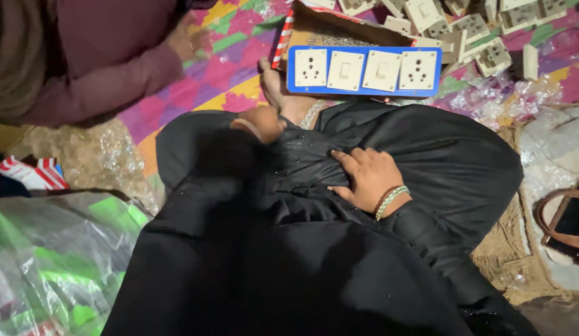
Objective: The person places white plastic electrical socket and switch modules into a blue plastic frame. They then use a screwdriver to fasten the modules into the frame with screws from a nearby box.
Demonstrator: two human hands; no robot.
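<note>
so, left to right — the left hand (259,122) lies loosely curled on the black robe (339,205), holding nothing; the right hand (366,177) rests flat, empty. ahead, the blue switch board (364,70) looks assembled — loose white sockets (482,37) remain behind it.

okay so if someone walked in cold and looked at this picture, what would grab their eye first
Most likely the blue switchboard at top centre, with four pale modules in a row, lying on the edge of an open cardboard box. Below it, black cloth fills the middle of the view, with the right hand, bangles at the wrist, lying flat on it. Loose pale switch and socket modules are piled at top right on a bright patterned mat.
</note>
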